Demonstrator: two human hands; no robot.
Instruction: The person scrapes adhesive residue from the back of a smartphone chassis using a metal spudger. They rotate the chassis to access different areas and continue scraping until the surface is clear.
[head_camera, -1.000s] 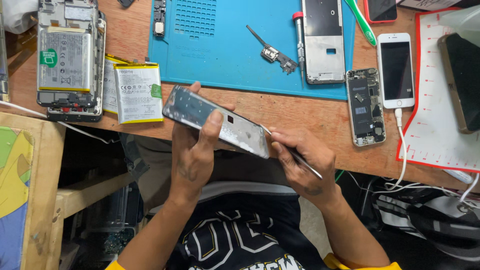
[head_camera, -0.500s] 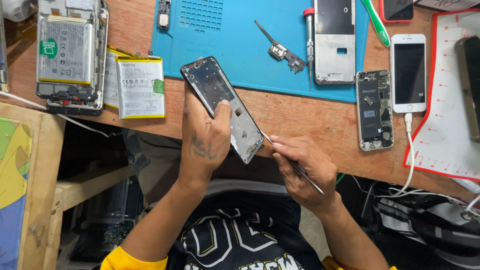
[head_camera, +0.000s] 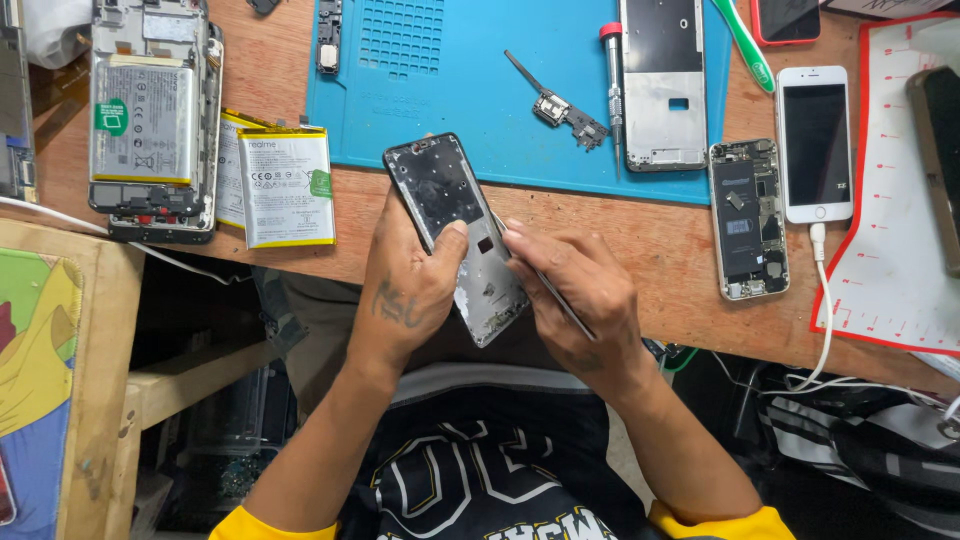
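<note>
My left hand (head_camera: 412, 285) grips an opened phone frame (head_camera: 452, 215), held tilted over the front edge of the wooden bench, its bare inside facing up. The thumb lies across the frame's middle. My right hand (head_camera: 575, 295) holds a thin metal tool (head_camera: 555, 295) like a pen, with its tip against the frame's right edge, close to my left thumb. The lower part of the frame is partly hidden by both hands.
A blue work mat (head_camera: 470, 80) carries a screwdriver (head_camera: 612, 85), a small flex part (head_camera: 560, 105) and a silver phone chassis (head_camera: 662, 85). Two batteries (head_camera: 285, 185) and an opened phone (head_camera: 150, 115) lie left. A bare phone board (head_camera: 745, 220) and white phone (head_camera: 815, 145) lie right.
My left hand has turned the phone frame from nearly level to steeply tilted and lifted it toward the mat. My right hand has closed in, bringing the tool tip to the frame's edge.
</note>
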